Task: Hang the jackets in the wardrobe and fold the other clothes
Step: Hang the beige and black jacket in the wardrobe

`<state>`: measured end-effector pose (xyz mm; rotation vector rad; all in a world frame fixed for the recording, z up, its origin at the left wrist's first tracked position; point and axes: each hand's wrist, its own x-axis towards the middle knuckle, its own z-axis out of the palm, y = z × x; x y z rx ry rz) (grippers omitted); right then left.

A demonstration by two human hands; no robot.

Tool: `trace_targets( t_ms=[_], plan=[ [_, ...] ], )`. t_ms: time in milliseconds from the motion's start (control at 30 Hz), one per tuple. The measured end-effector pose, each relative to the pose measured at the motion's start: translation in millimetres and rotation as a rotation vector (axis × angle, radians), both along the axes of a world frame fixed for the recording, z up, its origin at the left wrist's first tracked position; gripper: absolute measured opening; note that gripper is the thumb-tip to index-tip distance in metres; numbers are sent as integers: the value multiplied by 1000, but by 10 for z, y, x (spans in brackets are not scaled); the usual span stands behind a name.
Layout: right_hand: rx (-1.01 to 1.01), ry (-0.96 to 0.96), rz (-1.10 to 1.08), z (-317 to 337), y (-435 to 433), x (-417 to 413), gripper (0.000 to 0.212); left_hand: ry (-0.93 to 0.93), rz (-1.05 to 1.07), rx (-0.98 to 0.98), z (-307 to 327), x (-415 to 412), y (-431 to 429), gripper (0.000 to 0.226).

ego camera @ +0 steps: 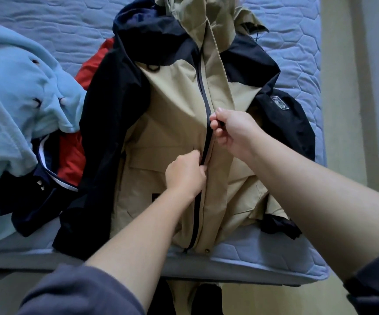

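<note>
The tan jacket [174, 114] lies on the bed [297, 53], not hung yet. The left hand [185, 172] pinches its front; the right hand [231, 130] pinches its zip [207, 142]. The blue top [20, 92] on the bed is not folded.

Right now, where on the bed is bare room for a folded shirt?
Bare mattress shows at the far left, between the light blue garment and the jacket, and along the right edge beside the jacket's sleeve. The near left is crowded with red and navy clothes; left hand and right hand grip the jacket's middle.
</note>
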<state>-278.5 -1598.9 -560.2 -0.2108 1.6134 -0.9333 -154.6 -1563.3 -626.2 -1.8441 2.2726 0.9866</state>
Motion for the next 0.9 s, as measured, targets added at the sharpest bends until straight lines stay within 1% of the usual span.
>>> trace_targets(
  t_ms=[67,167,267,333,467,533,600,700,800,900],
  plan=[
    [-59,8,-6,69,-106,-3,32,-20,16,5,-55,116,213,21],
    [-109,5,-16,151,-193,-6,32,-128,-12,63,-139,293,405,19],
    [-141,44,68,198,-136,-27,30,-199,-39,131,-103,373,375,15],
    [-141,47,105,230,-86,-37,30,-180,-35,111,23,307,257,16],
    [-150,45,137,357,-68,-57,33,-73,40,-61,397,-84,-208,27],
    [-157,33,128,421,-75,-62,33,-55,34,-103,529,-247,-419,23],
    [-168,12,53,475,-108,-84,33,-56,-6,-123,585,-294,-468,19],
    [-182,9,-44,533,-197,-140,32,-54,-34,-111,542,-170,-259,17],
    [-185,19,-33,544,-212,-135,32,-61,-31,-31,402,-13,7,15],
    [-182,12,-40,509,-141,-125,33,-100,-51,7,269,77,124,13]
  ],
)
